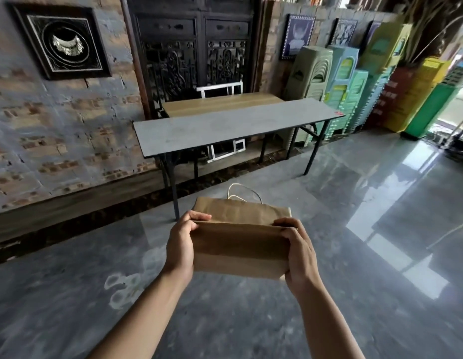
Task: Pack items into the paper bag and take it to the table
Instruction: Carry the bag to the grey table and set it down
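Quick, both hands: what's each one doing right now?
Left hand: closed on the paper bag, left end.
Right hand: closed on the bag's right end.

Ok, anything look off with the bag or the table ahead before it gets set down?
Nothing stands out. The paper bag is intact, held at both ends by the left hand and right hand, its top shut and handles lying forward. The grey table ahead stands level.

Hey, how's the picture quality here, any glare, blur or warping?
Head view: bright window glare streaks the glossy floor at right; wide-angle lens bends the table and walls; bag and both hands are fairly sharp, edges soft.
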A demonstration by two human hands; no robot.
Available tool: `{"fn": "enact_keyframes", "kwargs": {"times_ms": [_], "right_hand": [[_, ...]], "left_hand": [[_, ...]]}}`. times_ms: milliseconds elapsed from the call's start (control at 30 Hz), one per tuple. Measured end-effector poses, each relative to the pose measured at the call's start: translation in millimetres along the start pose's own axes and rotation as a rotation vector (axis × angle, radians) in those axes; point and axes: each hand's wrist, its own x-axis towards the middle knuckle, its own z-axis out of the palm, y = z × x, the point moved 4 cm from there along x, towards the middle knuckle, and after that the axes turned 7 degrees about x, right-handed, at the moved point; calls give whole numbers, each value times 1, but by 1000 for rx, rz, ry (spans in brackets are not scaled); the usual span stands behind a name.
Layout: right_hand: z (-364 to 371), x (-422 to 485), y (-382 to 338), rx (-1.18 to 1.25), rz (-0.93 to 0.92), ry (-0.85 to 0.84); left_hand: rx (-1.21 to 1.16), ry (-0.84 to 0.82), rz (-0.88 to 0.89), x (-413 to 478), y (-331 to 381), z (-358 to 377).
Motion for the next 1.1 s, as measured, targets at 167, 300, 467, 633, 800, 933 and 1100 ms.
{"fn": "enact_keyframes", "kwargs": {"times_ms": [167,300,467,633,800,933,1100], "right_hand": [[17,84,-8,-13,14,-39],[30,142,-9,-13,24,-61],[57,226,-13,-25,8,-74],[108,323,-15,-39,-23,-57],[158,424,-33,-69,-27,-49],[187,494,-32,-64,-32,-40],[207,549,-22,-65,21,-33]], "left_hand": [[-21,81,-37,68,7,26],[-29,93,-44,120,8,44],[-72,84,-22,209,18,64],[-96,96,-4,316,29,74],[-124,101,19,427,53,82],[-65,89,21,506,59,90],[-40,76,-10,569,56,102]]}}
